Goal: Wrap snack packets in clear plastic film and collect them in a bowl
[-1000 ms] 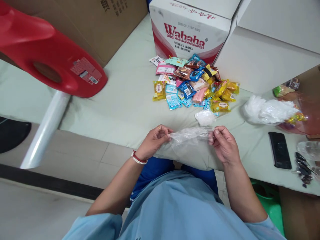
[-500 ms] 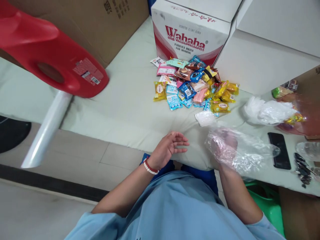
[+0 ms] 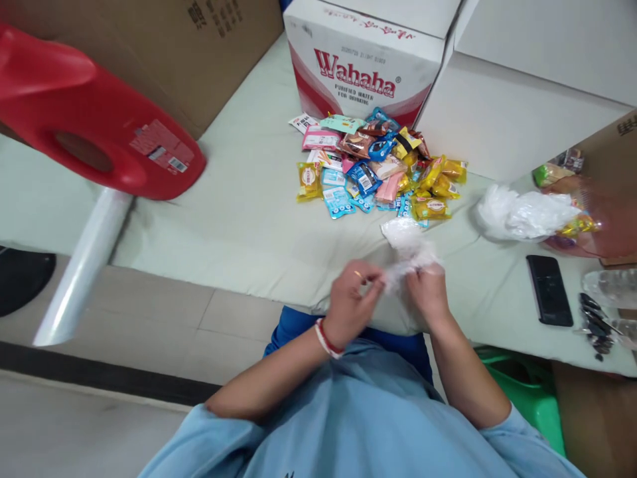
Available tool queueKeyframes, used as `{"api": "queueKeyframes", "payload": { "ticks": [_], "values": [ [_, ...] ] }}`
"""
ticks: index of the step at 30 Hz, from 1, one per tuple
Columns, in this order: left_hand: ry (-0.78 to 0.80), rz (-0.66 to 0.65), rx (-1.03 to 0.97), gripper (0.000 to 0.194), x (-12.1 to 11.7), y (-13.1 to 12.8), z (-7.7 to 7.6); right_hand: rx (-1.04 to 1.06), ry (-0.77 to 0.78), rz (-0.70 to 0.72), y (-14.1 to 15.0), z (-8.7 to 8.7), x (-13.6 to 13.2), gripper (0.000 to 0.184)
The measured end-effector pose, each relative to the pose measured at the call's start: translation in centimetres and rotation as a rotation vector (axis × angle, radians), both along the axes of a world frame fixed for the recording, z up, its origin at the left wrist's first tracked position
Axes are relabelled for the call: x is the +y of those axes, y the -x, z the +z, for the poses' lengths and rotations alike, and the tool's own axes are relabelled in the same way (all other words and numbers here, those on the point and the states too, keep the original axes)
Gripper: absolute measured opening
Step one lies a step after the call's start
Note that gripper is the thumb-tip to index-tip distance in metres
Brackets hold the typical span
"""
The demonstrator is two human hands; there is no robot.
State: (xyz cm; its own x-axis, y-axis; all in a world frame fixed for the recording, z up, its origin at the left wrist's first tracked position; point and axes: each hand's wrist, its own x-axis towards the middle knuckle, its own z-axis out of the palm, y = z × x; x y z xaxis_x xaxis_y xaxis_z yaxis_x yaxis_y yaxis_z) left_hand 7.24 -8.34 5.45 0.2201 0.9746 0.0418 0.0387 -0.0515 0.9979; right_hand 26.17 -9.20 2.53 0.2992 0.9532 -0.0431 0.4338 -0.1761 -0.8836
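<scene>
A clear plastic bag [image 3: 417, 255], gathered and blurred by motion, stretches between my two hands above the table's front edge. My left hand [image 3: 354, 295] pinches one end of it between thumb and fingers. The bag's other side is bunched in my right hand [image 3: 428, 290], whose fingers are closed around it. Just behind the bag lies a small folded white packet [image 3: 398, 231], partly covered by it. Farther back is a heap of wrapped snacks [image 3: 371, 166] in yellow, blue, pink and brown wrappers.
Behind the snacks stands a Wahaha water box [image 3: 363, 66], beside white boxes [image 3: 507, 113]. A red jug [image 3: 114, 126] and a plastic film roll [image 3: 84, 265] are at left. To the right lie a crumpled white bag [image 3: 527, 212] and a black phone [image 3: 549, 290].
My right hand has come out from inside the bag and now grips it bunched up. My left hand has moved right and closed on the bag's end. The view has shifted slightly.
</scene>
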Motion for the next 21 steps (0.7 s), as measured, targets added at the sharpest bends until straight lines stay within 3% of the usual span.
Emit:
{"api": "queueKeyframes", "payload": {
  "ticks": [2, 4, 6, 9, 12, 18, 21],
  "values": [
    [0.227, 0.149, -0.143, 0.028, 1.7, 1.8, -0.6, 0.163, 0.035, -0.073, -0.1, 0.1, 0.0, 0.019],
    [0.356, 0.252, -0.220, 0.036, 3.1, 3.4, -1.4, 0.412, 0.070, -0.142, 0.0, 0.2, -0.1, 0.027],
    [0.386, 0.329, -0.231, 0.040, 4.0, 4.5, -2.1, 0.613, 0.074, -0.213, 0.0, 0.2, -0.2, 0.037],
    [0.382, 0.388, -0.193, 0.042, 4.6, 5.7, -2.9, 0.746, 0.043, -0.329, -0.4, 0.4, -0.2, 0.046],
    [0.349, 0.330, -0.113, 0.042, 5.0, 7.2, -2.8, 0.771, 0.027, -0.380, -1.7, 1.0, 0.0, 0.049],
    [0.346, 0.095, 0.118, 0.035, 7.6, 11.3, -2.9, 0.614, 0.076, -0.265, -3.5, 1.5, 0.3, 0.039],
    [0.201, 0.248, 0.358, 0.019, 8.0, 11.5, -2.7, 0.504, 0.041, -0.229, -2.5, 1.0, 0.3, 0.033]
  ]
}}
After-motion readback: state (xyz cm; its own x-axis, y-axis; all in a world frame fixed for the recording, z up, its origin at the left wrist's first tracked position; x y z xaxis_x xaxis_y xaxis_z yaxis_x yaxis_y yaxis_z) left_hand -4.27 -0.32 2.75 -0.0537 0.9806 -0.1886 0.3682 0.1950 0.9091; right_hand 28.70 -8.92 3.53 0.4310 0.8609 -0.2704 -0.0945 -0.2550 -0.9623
